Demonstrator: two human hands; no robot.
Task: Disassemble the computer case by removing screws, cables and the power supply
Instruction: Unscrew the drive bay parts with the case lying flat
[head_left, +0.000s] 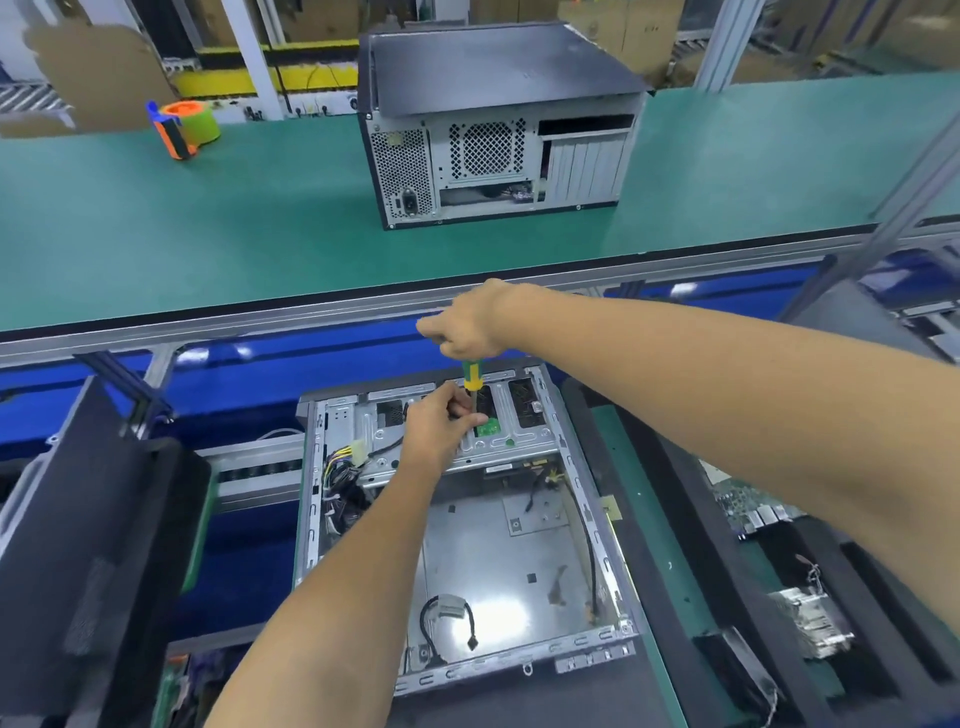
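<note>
Beyond your grip, across the aluminium rail, the green conveyor belt (208, 223) carries a closed black computer case (493, 124) standing upright with its rear panel facing you; far off to the left of it sits an orange and green tape dispenser (187, 127).

Directly under your grip lies the open computer case (467, 519), side panel off, its bare metal floor showing. A bundle of coloured cables (343, 478) hangs at the case wall left of and below your left hand, and a black cable (587, 540) runs along the wall to the right.

Both forearms reach forward over the case. Your right hand (467, 325) is curled in a fist over the top of the screwdriver (472, 375), knuckles up, forefinger sticking out leftward. The tool stands nearly upright (green and yellow handle, thin shaft below). Just beneath, your left hand (441, 423) pinches the shaft with fingertips, steadying it over the drive bracket (493, 441) at the case's far end, beside a small green circuit board (488, 427). The tip itself is hidden behind your fingers.
</note>
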